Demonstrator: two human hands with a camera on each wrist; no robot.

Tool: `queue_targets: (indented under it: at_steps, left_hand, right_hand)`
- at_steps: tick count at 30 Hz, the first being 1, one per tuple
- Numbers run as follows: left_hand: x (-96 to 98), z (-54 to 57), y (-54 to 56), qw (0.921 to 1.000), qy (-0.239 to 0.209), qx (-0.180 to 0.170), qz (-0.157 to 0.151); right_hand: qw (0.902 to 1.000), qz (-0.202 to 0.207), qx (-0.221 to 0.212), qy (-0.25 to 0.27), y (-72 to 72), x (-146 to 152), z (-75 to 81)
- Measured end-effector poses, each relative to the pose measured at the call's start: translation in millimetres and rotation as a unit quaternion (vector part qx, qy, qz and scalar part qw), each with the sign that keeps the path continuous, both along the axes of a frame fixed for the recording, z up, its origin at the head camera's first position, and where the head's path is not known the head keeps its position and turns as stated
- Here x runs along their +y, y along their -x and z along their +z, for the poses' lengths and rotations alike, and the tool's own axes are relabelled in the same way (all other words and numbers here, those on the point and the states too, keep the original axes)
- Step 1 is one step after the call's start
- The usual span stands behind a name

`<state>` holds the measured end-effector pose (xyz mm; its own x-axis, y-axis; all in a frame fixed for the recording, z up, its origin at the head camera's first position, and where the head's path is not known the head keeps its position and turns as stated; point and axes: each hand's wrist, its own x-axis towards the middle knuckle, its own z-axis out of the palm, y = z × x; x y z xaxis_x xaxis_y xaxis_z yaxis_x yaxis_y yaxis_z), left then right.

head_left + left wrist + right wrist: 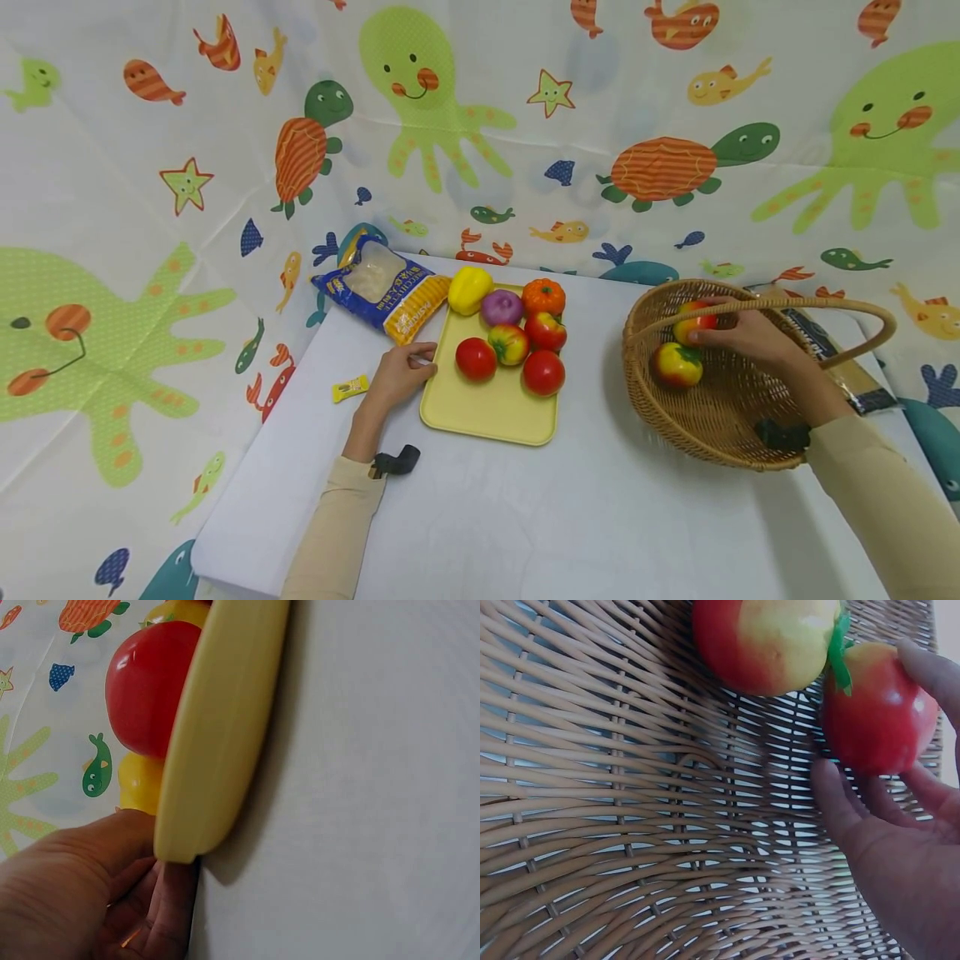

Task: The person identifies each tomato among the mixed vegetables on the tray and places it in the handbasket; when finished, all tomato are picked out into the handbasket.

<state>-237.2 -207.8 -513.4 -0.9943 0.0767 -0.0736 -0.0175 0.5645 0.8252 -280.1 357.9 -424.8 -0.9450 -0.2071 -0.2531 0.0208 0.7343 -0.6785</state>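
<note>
My left hand [401,375] pinches the left edge of a yellow tray [487,417], its thumb at the rim and its fingers underneath in the left wrist view. On the tray lie red tomatoes [476,359], red-and-yellow apples [509,344], a purple onion [502,308], an orange pumpkin [543,296] and a yellow bell pepper [471,290]. Inside the wicker basket [637,367], my right hand [742,333] grips a red-and-yellow apple [877,712] between thumb and fingers. A second such apple [769,645] sits right beside it.
A blue-and-yellow pasta bag [382,287] lies behind the tray's left corner. A small yellow packet [350,388] is left of my left hand. The basket's handle [862,308] arches over my right wrist, and a dark package [840,367] lies behind the basket. Patterned cloth hangs behind the table.
</note>
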Motion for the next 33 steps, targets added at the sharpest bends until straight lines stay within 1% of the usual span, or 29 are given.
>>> queue_targets:
  at_steps: [2, 7, 10, 13, 17, 19, 25, 28, 31, 33]
  left_hand:
    - [0.8, 0.0, 0.4, 1.0000, 0.000, 0.000, 0.000]
    - [1.3, -1.1, 0.6, 1.0000, 0.002, 0.001, -0.003]
    - [1.2, -1.6, 1.0, 1.0000, 0.006, 0.003, -0.004]
    - [1.4, -1.3, 1.2, 0.9999, 0.009, 0.004, -0.003]
    - [1.4, -0.3, 0.9, 1.0000, 0.009, 0.001, -0.001]
    - [0.6, -0.8, 1.1, 0.9999, 0.010, 0.003, -0.003]
    - [-0.8, -2.0, 1.9, 0.9999, 0.011, 0.003, -0.004]
    - [-0.6, -0.7, 1.1, 0.9999, 0.012, 0.000, -0.003]
    - [0.0, -0.8, 0.8, 0.9999, 0.010, -0.002, -0.003]
    - [0.6, -1.1, 0.8, 0.9999, 0.010, 0.000, -0.004]
  right_hand:
    - [0.9999, 0.005, 0.005, -0.013, -0.3, 0.0, 1.9]
    - [0.9996, 0.015, 0.014, -0.020, -1.2, 1.2, 9.4]
    - [0.9990, 0.014, 0.021, -0.036, -3.8, 2.1, 15.0]
    - [0.9988, 0.011, 0.017, -0.045, -7.8, 2.6, 21.8]
    - [0.9996, 0.004, 0.015, -0.022, -13.8, 1.2, 31.7]
    - [0.9996, 0.002, 0.022, -0.016, -17.2, 0.7, 36.2]
    - [0.9984, 0.003, 0.057, 0.005, -35.5, -5.6, 55.9]
    - [0.9981, 0.010, 0.057, 0.022, -47.3, -7.6, 64.3]
    - [0.9977, 0.016, 0.061, 0.027, -61.8, -8.8, 71.6]
    - [0.9966, 0.025, 0.070, 0.034, -73.1, -11.8, 76.7]
